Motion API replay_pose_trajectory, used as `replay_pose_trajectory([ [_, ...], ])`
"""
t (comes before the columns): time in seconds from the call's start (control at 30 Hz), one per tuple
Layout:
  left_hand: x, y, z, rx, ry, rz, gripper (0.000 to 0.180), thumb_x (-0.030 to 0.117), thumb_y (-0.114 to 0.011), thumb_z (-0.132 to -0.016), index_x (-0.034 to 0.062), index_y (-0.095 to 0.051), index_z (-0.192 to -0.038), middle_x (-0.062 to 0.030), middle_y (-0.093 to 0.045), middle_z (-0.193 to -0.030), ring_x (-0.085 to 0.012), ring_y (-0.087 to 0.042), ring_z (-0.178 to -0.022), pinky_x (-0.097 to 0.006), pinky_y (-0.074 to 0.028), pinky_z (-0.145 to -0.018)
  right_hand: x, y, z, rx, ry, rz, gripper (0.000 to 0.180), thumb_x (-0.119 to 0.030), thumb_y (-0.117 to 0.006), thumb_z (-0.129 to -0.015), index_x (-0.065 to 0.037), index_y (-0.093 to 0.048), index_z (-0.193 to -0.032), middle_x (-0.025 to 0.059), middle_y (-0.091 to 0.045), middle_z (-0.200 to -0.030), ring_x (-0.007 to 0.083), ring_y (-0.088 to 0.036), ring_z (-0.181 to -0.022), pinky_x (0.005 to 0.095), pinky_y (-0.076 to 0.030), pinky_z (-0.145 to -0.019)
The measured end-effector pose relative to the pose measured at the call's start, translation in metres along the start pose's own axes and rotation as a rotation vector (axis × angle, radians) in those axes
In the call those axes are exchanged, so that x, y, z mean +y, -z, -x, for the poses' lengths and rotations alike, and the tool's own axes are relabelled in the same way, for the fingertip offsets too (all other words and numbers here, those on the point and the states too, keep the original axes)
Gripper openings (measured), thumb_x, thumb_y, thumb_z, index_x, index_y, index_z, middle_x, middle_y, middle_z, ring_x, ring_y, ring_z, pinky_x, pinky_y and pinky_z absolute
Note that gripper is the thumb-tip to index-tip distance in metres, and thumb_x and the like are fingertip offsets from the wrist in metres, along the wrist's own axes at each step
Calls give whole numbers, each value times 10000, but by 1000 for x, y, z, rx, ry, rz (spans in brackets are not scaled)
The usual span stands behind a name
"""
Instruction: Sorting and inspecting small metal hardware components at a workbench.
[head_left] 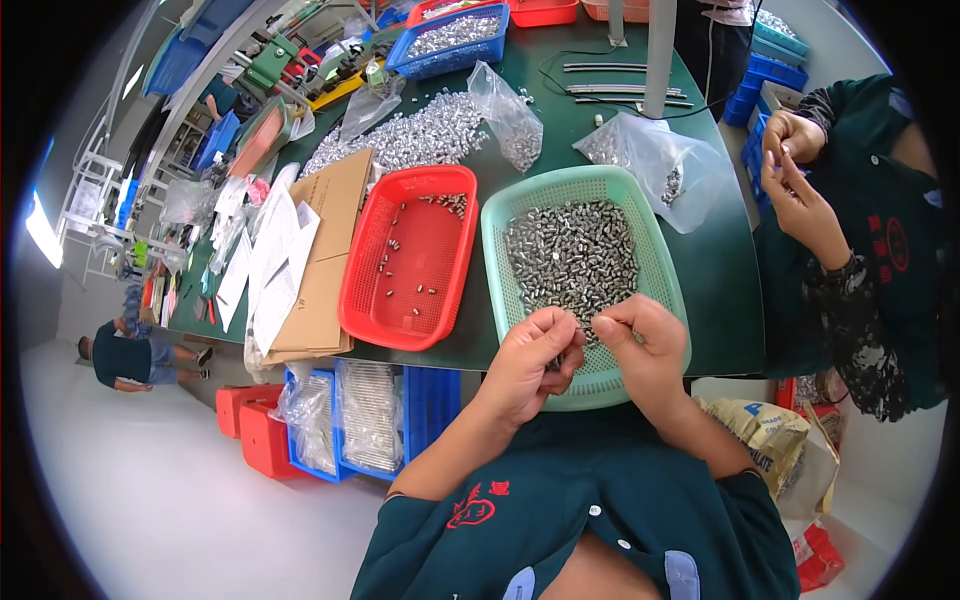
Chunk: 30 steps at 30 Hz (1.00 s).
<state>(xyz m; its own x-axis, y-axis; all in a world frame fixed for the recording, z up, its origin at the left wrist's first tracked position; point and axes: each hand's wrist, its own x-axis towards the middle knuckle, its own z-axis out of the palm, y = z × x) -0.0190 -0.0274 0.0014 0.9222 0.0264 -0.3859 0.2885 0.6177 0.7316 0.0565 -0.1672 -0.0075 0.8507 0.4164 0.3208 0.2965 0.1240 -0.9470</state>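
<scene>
My left hand [540, 362] and my right hand [647, 352] are close together over the near part of a mint-green plastic basket [497, 270]. Thumbs and fingers of both are pinched closed, with the tips almost meeting. What they pinch is too small to make out; a dark glint shows among my left fingers. Heaped in the basket are small silvery metal cylinders [570, 250]. To its left, a red basket [408, 265] holds a scattering of similar little parts, most of them in its far right corner.
Cardboard sheets and papers [285, 250] lie left of the red basket. Beyond are a pile of shiny parts [420, 130], clear bags [510, 125] and a blue bin [450, 45]. A metal post [660, 60] rises at the back. On the right, a co-worker's hands [800, 180] pinch something small.
</scene>
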Motion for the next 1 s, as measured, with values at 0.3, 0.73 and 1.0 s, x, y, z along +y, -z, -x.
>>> replay_pose_trajectory([
  [0.3, 2, 0, -1, 15, 62, 85, 316, 319, -545, -907, 66, -544, -718, 12, -445, -561, -43, -291, -433, -196, -200, -396, 3, 5, -5, -81, -31, 5, 86, -59, -665, -795, -1, -611, -760, 35, -540, -655, 111, -503, -602, 251, -386, -535],
  [0.73, 4, 9, -2, -157, 190, 81, 272, 289, -562, -891, 60, -557, -744, 6, -451, -586, -36, -274, -429, -184, -210, -412, 11, 13, -10, -232, -375, -350, 118, -91, -631, -839, 7, -611, -776, -19, -553, -679, 41, -484, -645, 200, -387, -573],
  [1.0, 2, 18, -4, -161, 201, 199, 276, 294, -520, -916, 49, -591, -809, 19, -436, -592, -39, -291, -423, -191, -199, -385, -2, 24, -12, -54, -327, -262, 90, -45, -639, -819, 0, -612, -745, -38, -544, -663, 22, -464, -611, 194, -370, -541],
])
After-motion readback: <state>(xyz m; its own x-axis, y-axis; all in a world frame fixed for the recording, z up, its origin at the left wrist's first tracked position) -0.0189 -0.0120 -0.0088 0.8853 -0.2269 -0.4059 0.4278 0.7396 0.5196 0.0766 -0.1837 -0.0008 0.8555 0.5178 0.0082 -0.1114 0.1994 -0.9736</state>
